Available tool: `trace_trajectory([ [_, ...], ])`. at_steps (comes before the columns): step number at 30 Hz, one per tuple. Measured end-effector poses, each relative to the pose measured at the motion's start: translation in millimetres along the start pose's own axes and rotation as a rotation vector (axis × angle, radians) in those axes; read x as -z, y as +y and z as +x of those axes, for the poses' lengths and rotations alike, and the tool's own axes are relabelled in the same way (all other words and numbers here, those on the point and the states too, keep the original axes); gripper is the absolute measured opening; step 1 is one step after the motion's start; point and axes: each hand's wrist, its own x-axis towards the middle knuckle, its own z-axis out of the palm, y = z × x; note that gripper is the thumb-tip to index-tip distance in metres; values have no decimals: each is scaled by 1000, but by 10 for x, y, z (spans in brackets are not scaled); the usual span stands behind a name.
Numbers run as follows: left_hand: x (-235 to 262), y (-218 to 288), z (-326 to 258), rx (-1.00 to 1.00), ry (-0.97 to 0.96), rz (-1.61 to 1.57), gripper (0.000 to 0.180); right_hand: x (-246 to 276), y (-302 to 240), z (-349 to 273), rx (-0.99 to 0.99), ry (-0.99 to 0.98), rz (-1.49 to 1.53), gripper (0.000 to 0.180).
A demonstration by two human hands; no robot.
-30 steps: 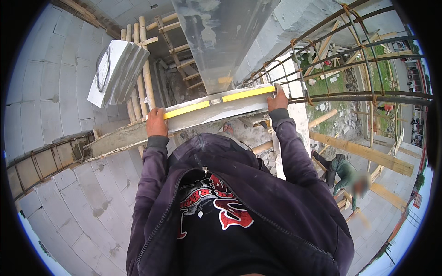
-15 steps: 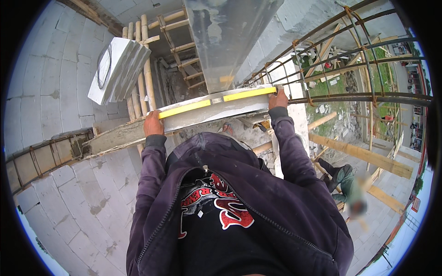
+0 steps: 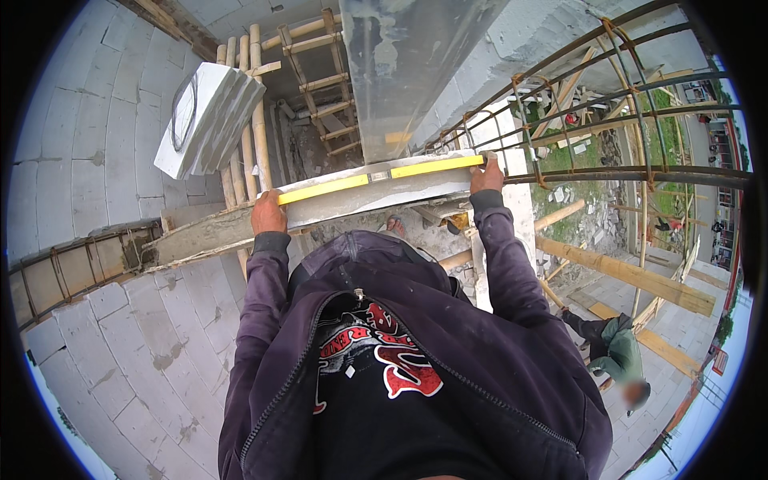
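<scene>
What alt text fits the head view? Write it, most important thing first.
Both hands, left hand and right hand, press a yellow spirit level onto a grey wall block. A rebar cage rises right; a wooden ladder stands below.

Daylight falls on an open building site. A wall of pale grey blocks (image 3: 88, 144) curves along the left, a wooden ladder (image 3: 320, 80) leaning in the shaft beside it. To the right rises a rusty rebar cage (image 3: 608, 120) — beyond it, far below, lie timber planks (image 3: 632, 276), paving and a strip of grass (image 3: 664, 136).
</scene>
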Motion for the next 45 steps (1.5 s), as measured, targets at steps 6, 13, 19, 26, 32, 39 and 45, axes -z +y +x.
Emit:
trace_trajectory([
  [6, 5, -4, -3, 6, 0, 10, 20, 62, -119, -43, -23, -16, 18, 42],
  [13, 22, 20, 1, 9, 2, -8, 19, 75, -126, -48, -10, -12, 19, 40],
  [19, 24, 45, 6, 24, -12, 3, 20, 23, -59, -33, -2, -12, -14, 40],
  [26, 78, -99, 14, -25, -54, -75, 28, 36, -151, -5, -97, -74, -61, 48],
  [32, 138, -380, 55, 73, 205, -237, 37, 48, -55, -62, 140, -75, -195, 56],
  [39, -151, -818, 28, 286, 122, -468, 29, 17, -554, -251, 456, -229, -415, 57],
  [45, 426, 22, -71, -59, 263, -187, 47, -192, -705, -195, 519, -348, -541, 42],
])
